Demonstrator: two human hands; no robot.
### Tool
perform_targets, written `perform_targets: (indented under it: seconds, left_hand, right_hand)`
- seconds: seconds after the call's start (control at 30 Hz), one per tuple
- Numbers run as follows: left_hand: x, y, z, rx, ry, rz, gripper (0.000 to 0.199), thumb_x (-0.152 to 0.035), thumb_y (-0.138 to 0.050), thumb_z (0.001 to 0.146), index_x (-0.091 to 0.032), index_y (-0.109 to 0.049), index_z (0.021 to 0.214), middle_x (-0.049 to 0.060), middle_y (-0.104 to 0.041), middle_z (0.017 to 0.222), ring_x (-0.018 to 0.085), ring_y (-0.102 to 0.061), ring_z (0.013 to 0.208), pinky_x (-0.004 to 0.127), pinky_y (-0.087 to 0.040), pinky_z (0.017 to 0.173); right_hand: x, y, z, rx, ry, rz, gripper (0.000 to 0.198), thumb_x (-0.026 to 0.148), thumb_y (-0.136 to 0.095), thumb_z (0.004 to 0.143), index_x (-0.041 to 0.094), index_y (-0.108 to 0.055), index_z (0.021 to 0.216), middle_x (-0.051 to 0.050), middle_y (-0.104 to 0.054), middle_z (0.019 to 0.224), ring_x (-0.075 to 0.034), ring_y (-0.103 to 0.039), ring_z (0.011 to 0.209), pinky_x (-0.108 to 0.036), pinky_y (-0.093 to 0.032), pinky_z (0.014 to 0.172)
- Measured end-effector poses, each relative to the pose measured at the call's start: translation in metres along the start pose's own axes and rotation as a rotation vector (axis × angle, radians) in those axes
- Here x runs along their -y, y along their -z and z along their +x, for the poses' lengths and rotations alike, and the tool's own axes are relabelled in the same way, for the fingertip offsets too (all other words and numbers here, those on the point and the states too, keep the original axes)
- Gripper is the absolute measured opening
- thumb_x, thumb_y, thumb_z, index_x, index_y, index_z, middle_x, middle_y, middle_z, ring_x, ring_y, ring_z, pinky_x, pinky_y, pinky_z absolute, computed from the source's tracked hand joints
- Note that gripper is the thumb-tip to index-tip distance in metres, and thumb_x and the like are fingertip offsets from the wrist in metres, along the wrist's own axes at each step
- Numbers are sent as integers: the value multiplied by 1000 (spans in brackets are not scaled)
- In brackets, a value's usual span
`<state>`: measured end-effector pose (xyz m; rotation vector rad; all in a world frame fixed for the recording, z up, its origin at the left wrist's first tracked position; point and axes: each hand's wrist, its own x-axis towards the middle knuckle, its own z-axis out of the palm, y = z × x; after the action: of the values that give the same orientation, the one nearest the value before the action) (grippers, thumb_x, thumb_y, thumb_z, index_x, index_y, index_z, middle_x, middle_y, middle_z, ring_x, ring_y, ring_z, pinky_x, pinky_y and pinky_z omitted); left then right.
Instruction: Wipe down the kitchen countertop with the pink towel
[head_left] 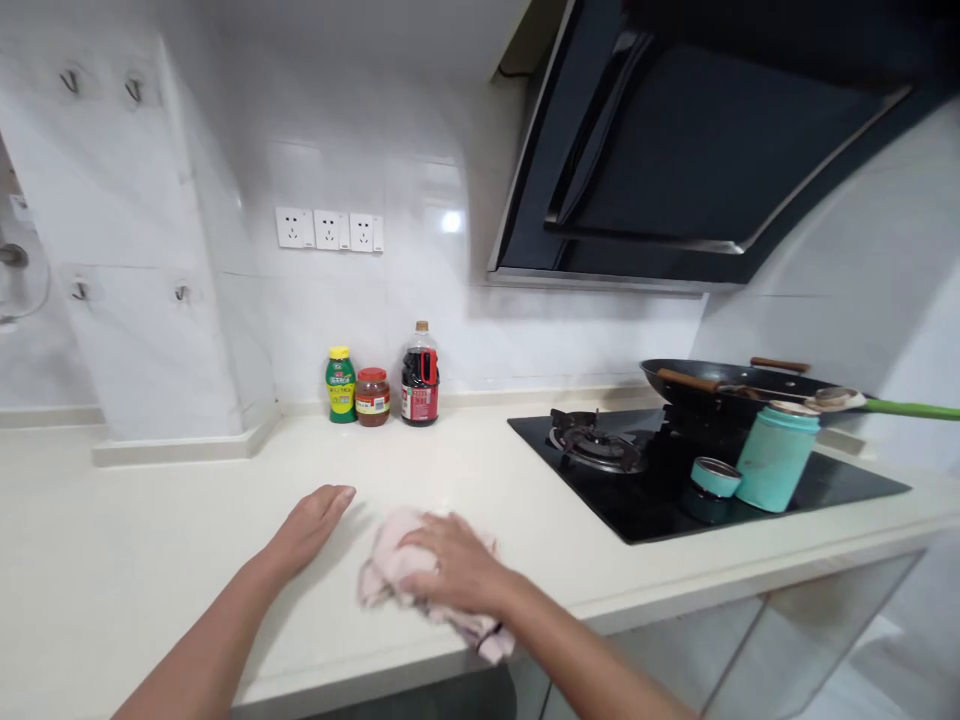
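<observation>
A crumpled pale pink cloth [394, 545] lies on the cream countertop [180, 560], partly blurred. My right hand [459, 565] presses down on it, its fingers spread and curled into the fabric. Left of the cloth, my left hand [311, 527] is apart from it with fingers stretched out and holding nothing. Whether that hand touches the counter is hard to tell.
Along the wall stand a green bottle [341, 388] with a yellow cap, a red-lidded jar [373, 400] and a dark sauce bottle [420, 385]. At right, a gas hob [637, 500] carries a wok [697, 395], a turquoise canister [776, 460] and its lid [715, 478], below a range hood [712, 140].
</observation>
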<state>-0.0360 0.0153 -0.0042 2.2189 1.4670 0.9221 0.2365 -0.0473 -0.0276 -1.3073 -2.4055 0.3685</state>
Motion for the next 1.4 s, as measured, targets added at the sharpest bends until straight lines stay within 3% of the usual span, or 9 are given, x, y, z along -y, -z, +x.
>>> perform_targets:
  seconds: [0.2, 0.37, 0.5, 0.7, 0.83, 0.97, 1.13, 1.27, 1.4]
  left_hand:
    - [-12, 4, -4, 11, -5, -9, 54, -60, -34, 97, -20, -68, 109, 9, -70, 118, 28, -62, 112, 41, -45, 101]
    - [-15, 0, -5, 51, -48, -30, 52, -59, -33, 98, -21, -67, 110, 9, -69, 117, 27, -62, 110, 41, -46, 100]
    - [-18, -5, -3, 106, -104, -8, 52, -59, -33, 98, -21, -67, 107, 9, -69, 113, 27, -62, 108, 41, -45, 101]
    - [-14, -7, -1, 121, -123, -1, 51, -58, -33, 98, -21, -67, 106, 8, -70, 112, 26, -63, 106, 40, -45, 100]
    - [-12, -6, -1, 100, -82, -2, 51, -59, -34, 97, -22, -67, 107, 7, -70, 115, 26, -62, 109, 38, -46, 98]
    - [-13, -5, 0, 110, -70, 21, 52, -60, -34, 96, -23, -69, 107, 6, -71, 116, 26, -62, 110, 37, -46, 100]
    - [-13, -6, 2, 116, -20, 44, 57, -64, -35, 93, -22, -71, 107, 6, -72, 116, 27, -63, 111, 38, -46, 102]
    - [-6, -7, 5, 110, -6, 85, 56, -66, -38, 92, -25, -73, 106, 4, -72, 119, 28, -63, 113, 39, -46, 103]
    - [-1, -8, 9, 91, 5, 122, 54, -68, -39, 90, -29, -75, 104, 1, -72, 119, 29, -64, 113, 40, -49, 102]
  right_hand:
    - [-98, 54, -70, -269, -421, -245, 44, 42, -46, 93, 24, -59, 131, -10, -53, 136, -39, -44, 122, -57, -31, 102]
    - [-121, 64, -141, -370, -520, -306, 47, 49, -36, 94, 23, -63, 124, -10, -57, 128, -37, -48, 111, -51, -37, 95]
    - [-85, 37, -142, -348, -407, -244, 45, 54, -43, 94, 28, -64, 124, -5, -55, 135, -32, -44, 123, -45, -36, 103]
    - [28, -33, -98, -377, -24, 27, 48, 59, -81, 73, 37, -67, 114, 1, -38, 151, -37, -36, 131, -52, -33, 104]
    - [83, -89, -60, -548, 231, -31, 54, 67, -82, 69, 33, -63, 106, -4, -42, 147, -35, -47, 119, -49, -42, 93]
    - [96, -129, -34, -830, 356, -197, 49, 55, -73, 74, 29, -56, 111, -13, -57, 121, -31, -56, 98, -44, -47, 76]
    - [69, -124, -47, -1052, 406, -244, 39, 29, -59, 85, 29, -49, 123, -5, -62, 114, -22, -60, 95, -42, -44, 89]
    - [22, -95, -87, -927, 363, -335, 30, 30, -48, 98, 23, -52, 127, -3, -64, 120, -21, -53, 118, -42, -19, 117]
    - [-42, -65, -138, -786, 224, -441, 35, 32, -46, 99, 27, -45, 134, -6, -59, 129, -23, -45, 130, -44, -10, 120]
